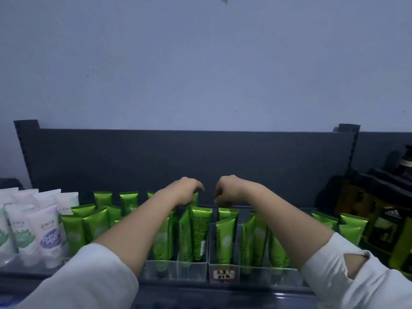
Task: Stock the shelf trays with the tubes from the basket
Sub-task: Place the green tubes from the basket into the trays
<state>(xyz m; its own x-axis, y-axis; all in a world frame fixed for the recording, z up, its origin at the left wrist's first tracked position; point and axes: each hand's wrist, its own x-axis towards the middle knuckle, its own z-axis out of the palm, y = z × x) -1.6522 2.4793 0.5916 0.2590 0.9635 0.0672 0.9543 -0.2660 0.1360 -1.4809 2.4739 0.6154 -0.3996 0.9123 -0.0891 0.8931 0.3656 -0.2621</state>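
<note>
Green tubes (201, 233) stand crimp-up and packed close in the clear trays (194, 272) on the dark shelf (156, 157), and both hands reach over them to the back rows. The basket is out of view. The left hand (184, 189) has its fingers curled down and seems to pinch the top crimp of one tube at the rear of the middle tray. The right hand (228, 189) curls over a tube top behind the labelled tray; I cannot tell whether it grips or merely touches.

Risks, biggest first. The forearms lie just above the front rows, so a dropped elbow would likely tip a whole row (the tubes lean on one another as it is). A tube forced into a full slot could buckle or push its neighbour over the tray wall. A lesser risk is a tube set back-to-front, as one beside the left arm shows its printed back.

Counted:
- Green tubes: at least twenty, with more hidden under the arms.
- White tubes (50, 233) at far left: about seven.
- Dark boxes (388, 228) at right: several, too dim to number.
- Trays: two plainly seen.
- Hands: two.
- Handwritten label (224, 275): one.
</note>
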